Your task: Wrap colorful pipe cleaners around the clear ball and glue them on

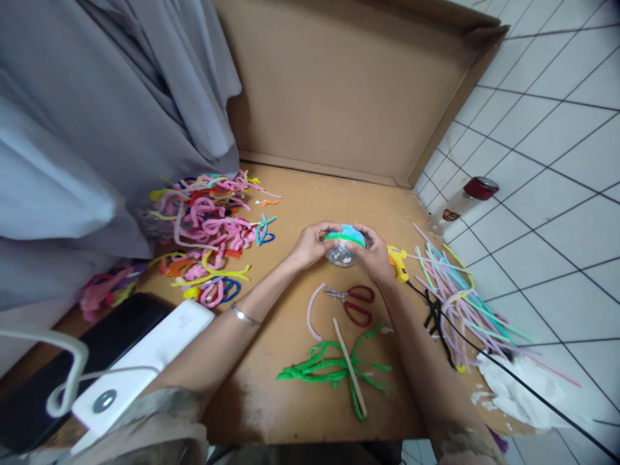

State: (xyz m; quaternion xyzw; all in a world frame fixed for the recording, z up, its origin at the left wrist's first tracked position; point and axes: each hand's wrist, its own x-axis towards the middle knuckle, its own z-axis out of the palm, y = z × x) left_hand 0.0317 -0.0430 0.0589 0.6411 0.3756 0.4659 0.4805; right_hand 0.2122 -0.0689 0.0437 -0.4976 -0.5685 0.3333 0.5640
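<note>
Right around the middle of the brown surface (285,271), two bare hands have a clear round container (343,256) between them. Both forearms come in from the near corners and angle toward each other, sleeves up past the wrists, with a silver bracelet (243,315) on the left one. The left hand (312,247) has the left side and the right hand (374,256) has the right, wrists pretty level with each other. Thumbs are on the near side, and the other fingers curl around the sides toward the back, so it's pinched from both ends. Can't tell if its bottom touches down or hangs just above.

As for looks, the lower part is see-through and shiny, with some pale bits showing. Up top it's light blue and ridged, with a bright green band right under that.

Red-handled scissors (351,303) lie open just nearer the body, with green pipe cleaners (320,369) and a flat wooden stick (349,367) past those. A yellow glue gun (398,263) sits just beside the right hand.
</note>
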